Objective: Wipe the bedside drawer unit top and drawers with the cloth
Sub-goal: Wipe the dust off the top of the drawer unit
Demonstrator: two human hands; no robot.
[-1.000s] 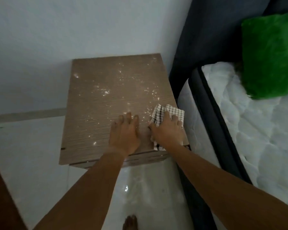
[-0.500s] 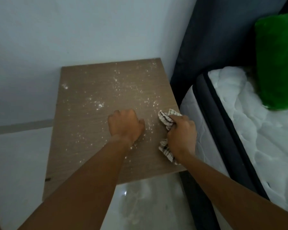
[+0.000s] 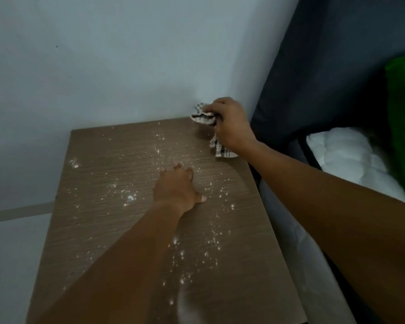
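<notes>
With the right hand (image 3: 229, 123) at the far right corner of the drawer unit top (image 3: 117, 178), I note the following conditions. The right hand is closed around the checked cloth (image 3: 204, 116), bunched; one tail of the cloth hangs below the hand and touches the top near its right edge. The bunched part sits at the back edge, close against the wall (image 3: 126, 66); I cannot tell whether it presses on the surface or rides just above it.

The left hand (image 3: 177, 187) lies palm down near the middle of the top, fingers loosely spread, holding nothing. It appears to serve as a brace.

White powder (image 3: 130, 198) is scattered over most of the top, from the back edge toward me, thickest along the centre and right. The drawers are out of view below the top.

Governing relation: the dirty surface extends from the cloth toward me and to the left, and the long axis of the top runs from the wall toward me. The right hand is the nearer to the cloth, since it already grips it. I judge the wipe to be at its starting corner, with nearly all of the top yet to be cleared. The left hand lies in the path of a leftward stroke and would need to lift.
</notes>
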